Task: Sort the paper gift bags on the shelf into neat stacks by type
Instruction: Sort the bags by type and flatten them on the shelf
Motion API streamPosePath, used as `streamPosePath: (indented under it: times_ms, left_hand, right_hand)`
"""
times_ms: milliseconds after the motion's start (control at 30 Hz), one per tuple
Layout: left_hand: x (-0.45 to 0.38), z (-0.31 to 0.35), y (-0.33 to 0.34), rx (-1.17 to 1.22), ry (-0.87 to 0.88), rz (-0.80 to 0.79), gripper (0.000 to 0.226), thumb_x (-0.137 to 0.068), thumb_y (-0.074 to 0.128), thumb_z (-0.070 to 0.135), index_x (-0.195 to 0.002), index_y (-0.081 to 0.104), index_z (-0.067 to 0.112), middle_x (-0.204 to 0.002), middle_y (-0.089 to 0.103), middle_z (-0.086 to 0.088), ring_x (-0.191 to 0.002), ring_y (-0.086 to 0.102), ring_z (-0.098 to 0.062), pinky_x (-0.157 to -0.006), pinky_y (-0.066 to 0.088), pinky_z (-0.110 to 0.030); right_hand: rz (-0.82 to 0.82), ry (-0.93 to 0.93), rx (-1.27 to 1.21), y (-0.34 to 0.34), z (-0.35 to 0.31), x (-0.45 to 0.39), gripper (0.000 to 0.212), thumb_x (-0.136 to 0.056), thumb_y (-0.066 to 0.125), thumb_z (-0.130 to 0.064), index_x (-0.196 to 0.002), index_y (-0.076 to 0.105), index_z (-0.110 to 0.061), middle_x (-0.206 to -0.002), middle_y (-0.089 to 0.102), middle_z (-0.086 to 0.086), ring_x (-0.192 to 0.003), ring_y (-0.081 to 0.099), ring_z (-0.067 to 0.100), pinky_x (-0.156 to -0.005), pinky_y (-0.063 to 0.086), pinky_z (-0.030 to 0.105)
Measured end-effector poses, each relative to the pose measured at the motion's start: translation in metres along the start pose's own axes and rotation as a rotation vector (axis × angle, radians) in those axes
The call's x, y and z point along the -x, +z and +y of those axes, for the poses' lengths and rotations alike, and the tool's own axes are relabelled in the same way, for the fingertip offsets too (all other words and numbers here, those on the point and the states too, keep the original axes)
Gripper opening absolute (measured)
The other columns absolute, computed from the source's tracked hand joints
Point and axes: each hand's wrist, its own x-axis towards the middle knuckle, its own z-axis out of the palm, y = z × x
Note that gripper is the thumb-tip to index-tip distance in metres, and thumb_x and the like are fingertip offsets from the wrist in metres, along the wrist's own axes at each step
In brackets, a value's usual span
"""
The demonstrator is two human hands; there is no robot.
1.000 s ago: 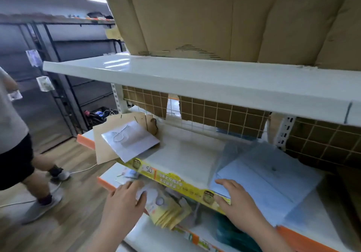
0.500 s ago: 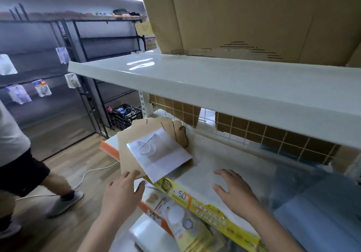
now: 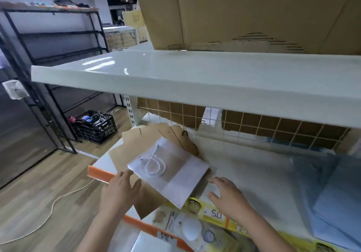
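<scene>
A flat white paper gift bag (image 3: 172, 171) with a twisted white rope handle lies askew on a pile of flat brown paper bags (image 3: 134, 144) at the left end of the white shelf (image 3: 254, 173). My left hand (image 3: 121, 191) rests on the brown bags, fingers straight, its fingertips at the white bag's left edge. My right hand (image 3: 226, 195) hovers with spread fingers just right of the white bag's lower corner, above the shelf. A stack of pale blue flat bags (image 3: 336, 197) lies at the shelf's right end.
An upper white shelf (image 3: 195, 78) carries cardboard boxes (image 3: 244, 11) overhead. A wire grid (image 3: 254, 123) backs the shelf. A yellow price strip (image 3: 214, 212) runs along the front edge, above packaged goods (image 3: 191, 230). A black crate (image 3: 95, 125) and a white cable (image 3: 48, 212) lie on the wooden floor at left.
The view has swung left and closer to the white bag. Both hands moved up to it, the left onto the brown bags. The person at the left is out of view.
</scene>
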Motion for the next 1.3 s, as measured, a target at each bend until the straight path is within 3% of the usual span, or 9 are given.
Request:
streamPosePath:
  times_ms: [167, 367, 433, 533, 667, 800, 967, 1133, 1300]
  left_hand:
    - [-0.043, -0.031, -0.003, -0.062, 0.082, -0.101, 0.036, -0.092, 0.047, 0.043, -0.121, 0.053, 0.023, -0.120, 0.056, -0.001, -0.113, 0.053, -0.022, -0.077, 0.038, -0.033]
    - [-0.075, -0.054, 0.004, -0.160, -0.068, -0.228, 0.049, -0.081, 0.044, 0.068, -0.102, 0.046, 0.024, -0.113, 0.060, -0.001, -0.115, 0.049, -0.026, -0.087, 0.034, -0.039]
    - [-0.079, -0.055, 0.008, -0.150, -0.089, -0.221, 0.050, -0.081, 0.042, 0.069, -0.101, 0.043, 0.024, -0.111, 0.062, 0.002, -0.115, 0.046, -0.025, -0.088, 0.030, -0.040]
    - [-0.084, -0.051, 0.010, -0.018, -0.111, -0.196, 0.049, -0.079, 0.053, 0.060, -0.108, 0.042, 0.022, -0.112, 0.063, -0.002, -0.115, 0.046, -0.026, -0.089, 0.031, -0.040]
    - [-0.092, -0.046, 0.010, 0.254, -0.192, -0.169, 0.069, -0.076, 0.070, 0.035, -0.130, 0.035, 0.010, -0.118, 0.059, -0.014, -0.117, 0.048, -0.035, -0.090, 0.037, -0.043]
    - [-0.098, -0.039, 0.011, 0.632, -0.225, -0.124, 0.056, -0.076, 0.068, 0.008, -0.123, 0.037, 0.007, -0.104, 0.059, -0.014, -0.096, 0.056, -0.035, -0.075, 0.042, -0.039]
    - [-0.096, -0.026, 0.007, 0.808, -0.276, -0.095, 0.022, -0.085, 0.050, 0.002, -0.105, 0.042, 0.004, -0.097, 0.057, -0.018, -0.092, 0.053, -0.037, -0.073, 0.040, -0.040]
    - [-0.081, -0.017, 0.001, 0.944, -0.190, -0.027, 0.032, -0.093, 0.038, 0.008, -0.125, 0.039, 0.014, -0.103, 0.056, -0.014, -0.093, 0.049, -0.034, -0.076, 0.036, -0.039]
    - [-0.075, -0.008, -0.007, 1.089, -0.214, 0.123, 0.036, -0.092, 0.038, 0.009, -0.127, 0.042, 0.018, -0.115, 0.058, -0.021, -0.102, 0.051, -0.036, -0.081, 0.035, -0.039]
  right_hand:
    - [0.073, 0.244, -0.035, 0.020, -0.031, -0.010, 0.046, -0.089, 0.052, -0.053, -0.121, 0.057, -0.020, -0.115, 0.056, -0.003, -0.115, 0.048, 0.016, -0.091, 0.040, 0.028]
    - [0.068, 0.492, -0.248, 0.038, -0.065, -0.019, 0.051, -0.067, 0.054, -0.077, -0.064, 0.050, -0.026, -0.062, 0.054, -0.011, -0.065, 0.054, 0.009, -0.056, 0.038, 0.027]
    - [0.076, 0.543, -0.368, 0.049, -0.068, -0.026, 0.062, -0.052, 0.057, -0.080, -0.083, 0.060, -0.026, -0.083, 0.065, -0.013, -0.082, 0.063, 0.013, -0.072, 0.050, 0.032]
    - [0.123, 0.575, -0.429, 0.058, -0.074, -0.032, 0.052, -0.062, 0.072, -0.056, -0.099, 0.056, -0.023, -0.103, 0.066, -0.003, -0.098, 0.062, 0.022, -0.087, 0.050, 0.037]
    - [0.305, 0.545, -0.569, 0.054, -0.084, -0.029, 0.034, -0.082, 0.067, -0.013, -0.108, 0.046, -0.017, -0.099, 0.059, -0.001, -0.093, 0.060, 0.020, -0.075, 0.050, 0.031]
    - [0.467, 0.516, -0.423, 0.041, -0.080, -0.021, 0.022, -0.090, 0.052, -0.006, -0.108, 0.041, -0.009, -0.081, 0.052, 0.002, -0.063, 0.048, 0.017, -0.051, 0.037, 0.027]
    - [0.554, 0.509, -0.396, 0.030, -0.070, -0.003, 0.048, -0.097, 0.043, -0.007, -0.144, 0.033, -0.013, -0.138, 0.050, 0.015, -0.083, 0.060, 0.025, -0.058, 0.040, 0.027]
    - [0.658, 0.507, -0.465, 0.029, -0.054, 0.016, 0.047, -0.096, 0.039, -0.006, -0.141, 0.036, -0.019, -0.127, 0.057, 0.017, -0.064, 0.059, 0.022, -0.062, 0.046, 0.033]
    - [0.823, 0.502, -0.716, 0.016, -0.037, 0.033, 0.033, -0.093, 0.043, 0.001, -0.117, 0.045, -0.022, -0.115, 0.061, 0.003, -0.092, 0.060, 0.022, -0.076, 0.044, 0.031]
